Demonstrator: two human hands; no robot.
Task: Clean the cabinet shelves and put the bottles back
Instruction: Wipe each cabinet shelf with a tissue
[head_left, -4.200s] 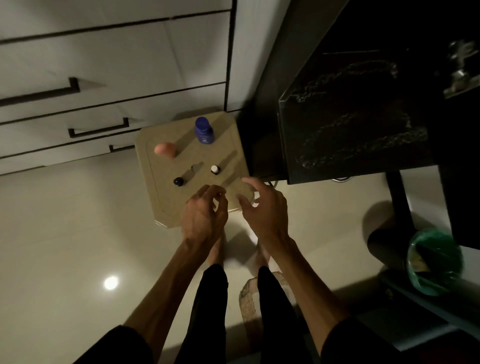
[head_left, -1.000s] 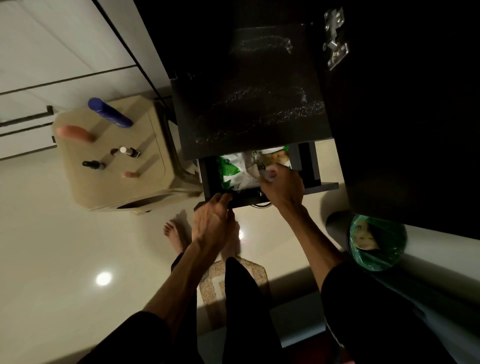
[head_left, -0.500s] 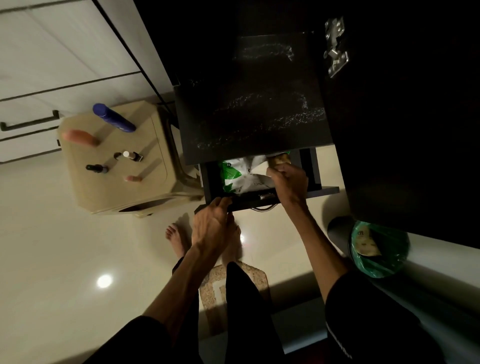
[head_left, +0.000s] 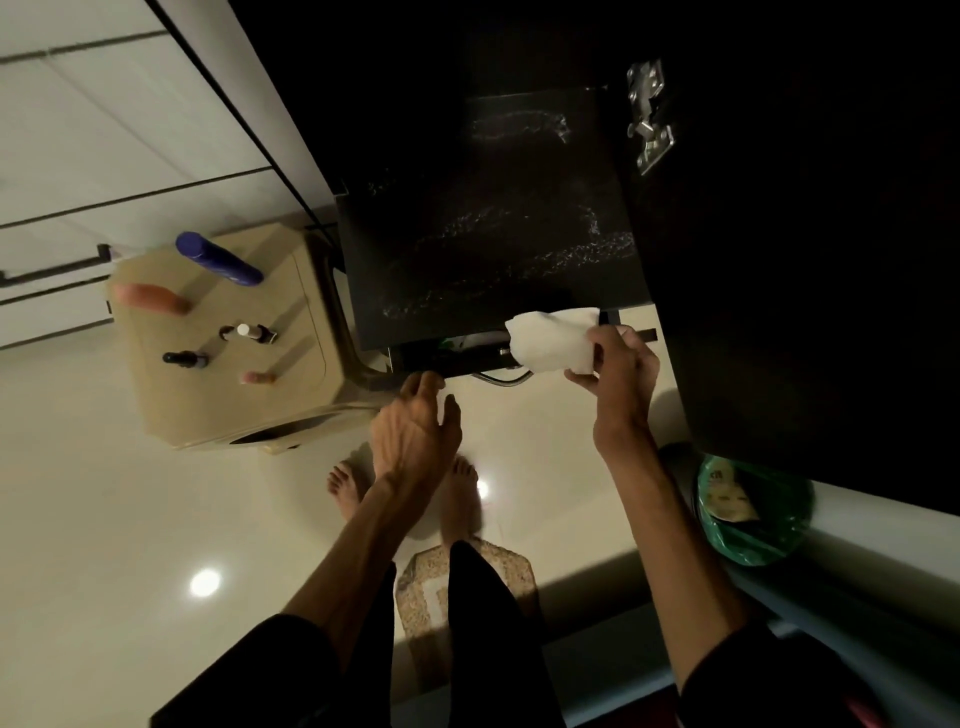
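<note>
So we've got the dark cabinet (head_left: 519, 156) filling the top of the view, and its shelf (head_left: 493, 249) is streaked with pale smears, so in our book the wiping isn't done yet; below its front edge there's a lower compartment we can barely see into. Off to the left sits a beige stool (head_left: 218, 410) holding the bottles: a tall blue bottle (head_left: 218, 259), a pinkish one (head_left: 150, 299), a white-capped little one (head_left: 249, 331), a black-capped one (head_left: 184, 358) and a small pink one (head_left: 258, 377); all well apart from the cabinet. Over on the right there's a green-lined bin (head_left: 748, 512).

Our right hand (head_left: 618, 369) is pinching a white wipe (head_left: 553, 340) right at the shelf's front edge; fingers closed on it. Our left hand (head_left: 415, 431) hangs loose and empty, fingers relaxed, just below the cabinet.

What matters next: the smeared shelf lies straight up and away from the wipe, its long side running left to right, and the right hand is clearly the nearer one; the bottles lie on the left hand's side.
</note>
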